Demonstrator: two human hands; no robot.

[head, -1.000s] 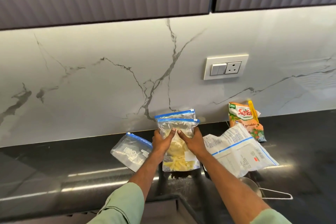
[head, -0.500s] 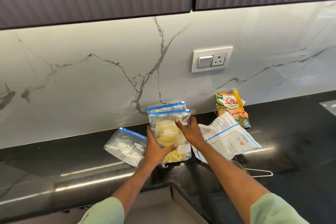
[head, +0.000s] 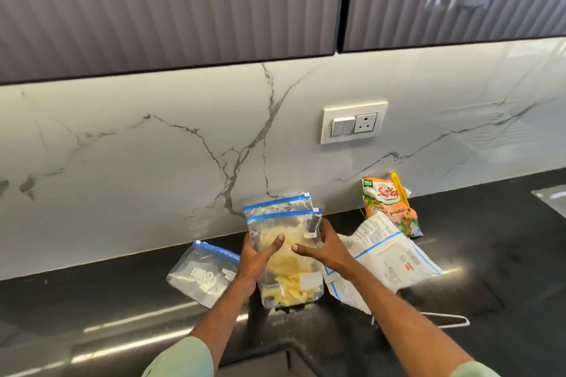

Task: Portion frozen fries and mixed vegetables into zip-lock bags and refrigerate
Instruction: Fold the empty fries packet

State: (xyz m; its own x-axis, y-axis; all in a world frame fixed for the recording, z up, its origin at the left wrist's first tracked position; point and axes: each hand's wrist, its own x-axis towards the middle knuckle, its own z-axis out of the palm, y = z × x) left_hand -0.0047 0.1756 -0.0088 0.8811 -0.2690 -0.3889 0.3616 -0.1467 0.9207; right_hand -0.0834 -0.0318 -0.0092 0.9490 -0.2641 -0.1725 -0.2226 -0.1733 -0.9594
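Fries bag (head: 291, 288) upright at counter (head: 92, 309); left hand (head: 257, 257) and right hand (head: 327, 249) grip its sides, thumbs across front, fingers wrapped round edges.

— where are the arms?
— both reach forward, converging. left grip (head: 257, 257) clasps the bag (head: 291, 281) from its left, thumb across the front.
— right grip (head: 324, 249)?
— thumb in front too; fingers seemingly curled behind.

Black counter (head: 92, 309) — zip-lock bag (head: 203, 274), vegetable packet (head: 389, 208).
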